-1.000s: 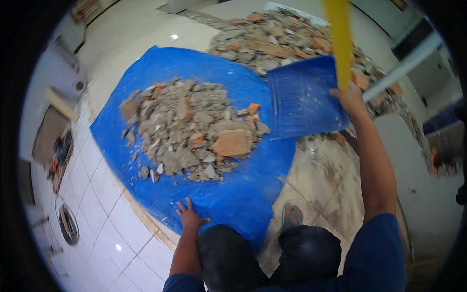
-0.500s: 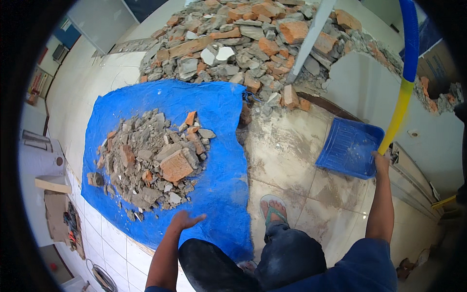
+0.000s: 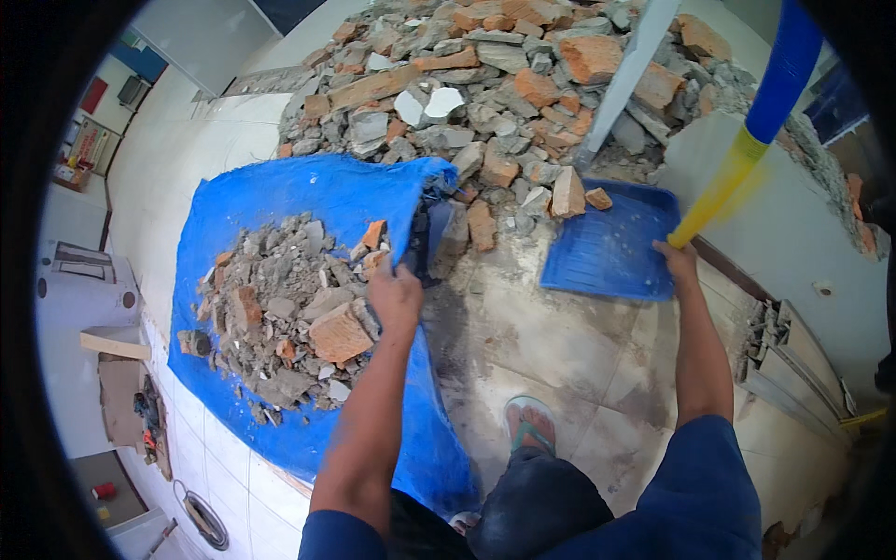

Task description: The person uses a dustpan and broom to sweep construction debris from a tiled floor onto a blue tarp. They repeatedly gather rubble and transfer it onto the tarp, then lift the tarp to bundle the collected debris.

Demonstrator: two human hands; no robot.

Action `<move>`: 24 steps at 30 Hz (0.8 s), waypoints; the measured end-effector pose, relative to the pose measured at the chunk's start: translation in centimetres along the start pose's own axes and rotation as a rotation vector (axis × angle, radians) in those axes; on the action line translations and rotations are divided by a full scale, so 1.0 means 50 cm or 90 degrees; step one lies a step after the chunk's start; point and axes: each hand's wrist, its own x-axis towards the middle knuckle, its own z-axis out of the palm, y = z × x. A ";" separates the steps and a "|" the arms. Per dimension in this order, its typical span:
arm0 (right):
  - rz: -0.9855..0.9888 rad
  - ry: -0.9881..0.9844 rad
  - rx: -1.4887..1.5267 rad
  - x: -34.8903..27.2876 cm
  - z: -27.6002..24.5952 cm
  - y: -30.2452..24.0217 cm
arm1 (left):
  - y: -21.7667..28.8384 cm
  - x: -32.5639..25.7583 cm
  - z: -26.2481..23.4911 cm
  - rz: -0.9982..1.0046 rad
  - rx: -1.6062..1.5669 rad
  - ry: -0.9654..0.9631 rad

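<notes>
The big heap of broken orange brick and grey mortar rubble [image 3: 523, 84] fills the far side, rough and jagged. Near-left of it lies the crumpled blue plastic tarpaulin [image 3: 252, 201], slick and creased, carrying a smaller mound of grey and orange debris [image 3: 289, 317]. The flat, ribbed blue plastic dustpan [image 3: 611, 247], which half a second ago sat further right and clear of the heap, now has its lip against the heap's near edge, apparently placed to take another load. The right hand [image 3: 677, 261] is closed around its yellow-and-blue handle [image 3: 737, 163]. The left hand [image 3: 397, 294] has risen to the tarpaulin's lifted right edge; its grip cannot be told.
</notes>
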 end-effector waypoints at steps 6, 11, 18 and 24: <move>-0.030 -0.023 0.100 -0.029 0.363 0.022 | -0.075 0.025 -0.132 -0.140 -0.123 0.024; -0.025 0.065 0.105 -0.090 0.486 0.034 | -0.066 0.018 -0.144 -0.145 -0.069 0.097; 0.086 0.065 0.079 -0.112 0.474 0.005 | 0.092 -0.038 -0.129 0.359 -0.081 0.008; 0.047 0.063 0.128 -0.109 0.479 0.019 | 0.208 -0.016 0.158 0.150 -0.136 -0.218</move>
